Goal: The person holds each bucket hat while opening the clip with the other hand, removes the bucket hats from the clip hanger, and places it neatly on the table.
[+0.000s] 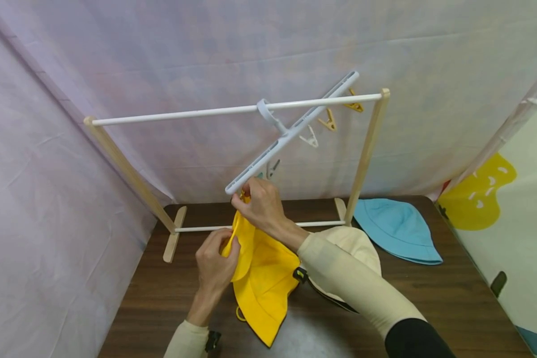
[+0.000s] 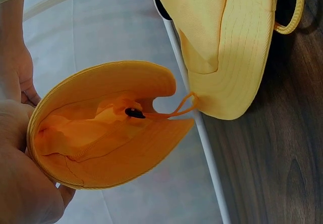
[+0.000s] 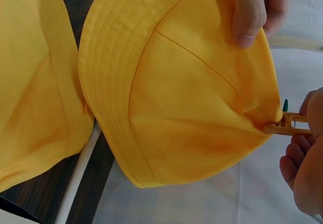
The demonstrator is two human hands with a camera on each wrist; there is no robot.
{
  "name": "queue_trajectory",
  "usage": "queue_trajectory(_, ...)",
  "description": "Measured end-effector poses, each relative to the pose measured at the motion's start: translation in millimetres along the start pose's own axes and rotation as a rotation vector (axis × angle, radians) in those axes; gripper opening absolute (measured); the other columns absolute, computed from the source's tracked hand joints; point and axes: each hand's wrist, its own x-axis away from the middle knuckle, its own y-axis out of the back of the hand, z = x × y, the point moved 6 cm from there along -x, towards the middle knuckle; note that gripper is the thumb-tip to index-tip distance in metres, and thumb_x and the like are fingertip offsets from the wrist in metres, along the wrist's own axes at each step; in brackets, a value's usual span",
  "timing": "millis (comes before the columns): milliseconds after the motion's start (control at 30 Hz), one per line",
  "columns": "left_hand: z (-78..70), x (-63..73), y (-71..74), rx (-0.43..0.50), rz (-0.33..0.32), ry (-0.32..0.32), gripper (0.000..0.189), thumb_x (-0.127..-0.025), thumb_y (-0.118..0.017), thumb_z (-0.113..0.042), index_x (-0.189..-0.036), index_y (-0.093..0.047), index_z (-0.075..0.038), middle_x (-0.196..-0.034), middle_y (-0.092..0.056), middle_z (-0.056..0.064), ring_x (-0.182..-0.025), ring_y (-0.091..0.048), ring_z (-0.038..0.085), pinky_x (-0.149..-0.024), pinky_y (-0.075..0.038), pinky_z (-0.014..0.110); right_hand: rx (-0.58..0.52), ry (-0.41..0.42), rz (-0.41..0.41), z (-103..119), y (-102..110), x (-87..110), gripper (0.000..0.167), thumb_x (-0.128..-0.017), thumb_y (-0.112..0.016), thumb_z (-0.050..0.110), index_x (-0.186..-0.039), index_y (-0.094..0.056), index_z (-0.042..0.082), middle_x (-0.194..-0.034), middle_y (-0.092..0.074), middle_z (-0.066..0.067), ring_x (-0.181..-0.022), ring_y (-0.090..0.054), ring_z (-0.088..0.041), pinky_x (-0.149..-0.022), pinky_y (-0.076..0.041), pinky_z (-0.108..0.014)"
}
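Note:
A yellow bucket hat (image 3: 192,98) hangs below the low end of a pale grey clip hanger (image 1: 259,161). My left hand (image 1: 217,258) pinches the hat's fabric between thumb and fingers. With its fingertips, my right hand (image 1: 264,206) squeezes a yellow clip (image 3: 288,124), whose jaws are at the tip of the hat's crown. Inside the hat, an orange cord (image 2: 174,114) and a dark toggle (image 2: 135,113) show in the left wrist view. Just beneath, a second yellow hat (image 1: 268,288) overlaps the held one in the head view.
The hanger hooks over the white rail (image 1: 174,116) of a wooden-ended rack. A white clip (image 1: 310,137) and several others dangle from it. To the right, a cream hat (image 1: 360,243), partly behind my right forearm, and a light-blue hat (image 1: 398,228) lie on the brown table (image 1: 161,308).

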Motion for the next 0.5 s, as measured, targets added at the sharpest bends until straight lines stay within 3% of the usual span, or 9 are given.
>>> queue_trajectory(500, 5.7, 1.5, 0.6, 0.002, -0.015, -0.005, 0.005, -0.09, -0.08, 0.002, -0.095, -0.081, 0.001, -0.102, -0.084, 0.016, -0.091, -0.082, 0.032, -0.091, -0.057, 0.008, -0.01, 0.005, 0.014, 0.4, -1.2, 1.4, 0.019, -0.094, -0.083, 0.012, -0.091, -0.067, 0.003, -0.079, -0.071, -0.012, -0.067, -0.06, -0.022, -0.06, -0.051, -0.032)
